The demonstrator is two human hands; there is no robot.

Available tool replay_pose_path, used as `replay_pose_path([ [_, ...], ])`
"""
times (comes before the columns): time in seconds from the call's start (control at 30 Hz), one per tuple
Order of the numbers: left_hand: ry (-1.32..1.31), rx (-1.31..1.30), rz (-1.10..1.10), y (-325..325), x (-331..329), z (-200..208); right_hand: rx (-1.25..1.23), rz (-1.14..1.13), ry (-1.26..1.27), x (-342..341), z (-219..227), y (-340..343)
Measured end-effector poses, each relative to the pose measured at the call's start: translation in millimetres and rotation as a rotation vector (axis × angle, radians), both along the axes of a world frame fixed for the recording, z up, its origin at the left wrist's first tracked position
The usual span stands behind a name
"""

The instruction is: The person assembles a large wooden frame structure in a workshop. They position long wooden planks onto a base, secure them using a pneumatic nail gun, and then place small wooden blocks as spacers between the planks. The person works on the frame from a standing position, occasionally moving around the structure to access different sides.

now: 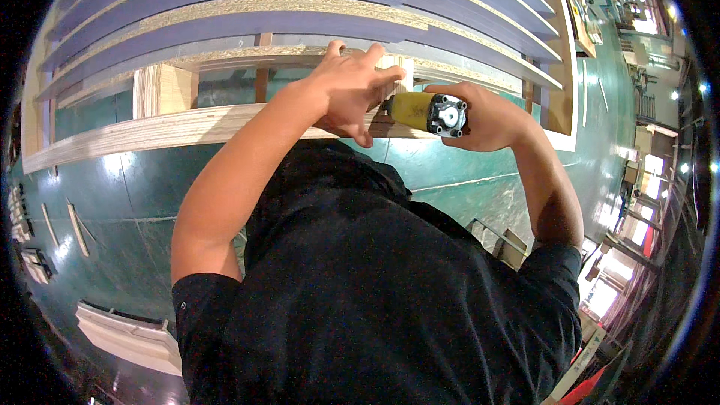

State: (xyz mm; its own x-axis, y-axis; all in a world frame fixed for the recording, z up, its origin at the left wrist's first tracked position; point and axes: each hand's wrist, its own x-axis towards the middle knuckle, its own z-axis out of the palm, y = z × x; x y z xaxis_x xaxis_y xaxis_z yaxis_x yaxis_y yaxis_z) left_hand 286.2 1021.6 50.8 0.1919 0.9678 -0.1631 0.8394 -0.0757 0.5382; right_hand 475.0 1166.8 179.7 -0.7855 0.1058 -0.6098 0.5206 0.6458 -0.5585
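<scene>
While the right grip (pixel 491 116) holds a yellow tool (pixel 411 109), its markings (pixel 420 112) blurred, the left grip (pixel 352 90) splays over timber (pixel 217 124).

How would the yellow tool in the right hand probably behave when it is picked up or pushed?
The yellow tool will probably stay stiff, since its casing looks hard. It may feel heavy for its size, given the metal-looking bolted end cap. It might roll a little if pushed, as its yellow body looks rounded.
</scene>
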Motion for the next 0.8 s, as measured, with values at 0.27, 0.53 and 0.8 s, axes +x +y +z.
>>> replay_pose_path([
  [0.27, 0.011, 0.060, 0.013, -1, -1, -8, 0.077, 0.140, 0.054, 1, -8, 12],
  [0.53, 0.033, 0.024, 0.022, 3, -1, -3, 0.143, 0.091, -0.173, 13, -2, 26],
  [0.8, -0.005, 0.016, 0.016, -1, 0, 1, 0.126, 0.041, -0.153, 31, 2, 31],
])
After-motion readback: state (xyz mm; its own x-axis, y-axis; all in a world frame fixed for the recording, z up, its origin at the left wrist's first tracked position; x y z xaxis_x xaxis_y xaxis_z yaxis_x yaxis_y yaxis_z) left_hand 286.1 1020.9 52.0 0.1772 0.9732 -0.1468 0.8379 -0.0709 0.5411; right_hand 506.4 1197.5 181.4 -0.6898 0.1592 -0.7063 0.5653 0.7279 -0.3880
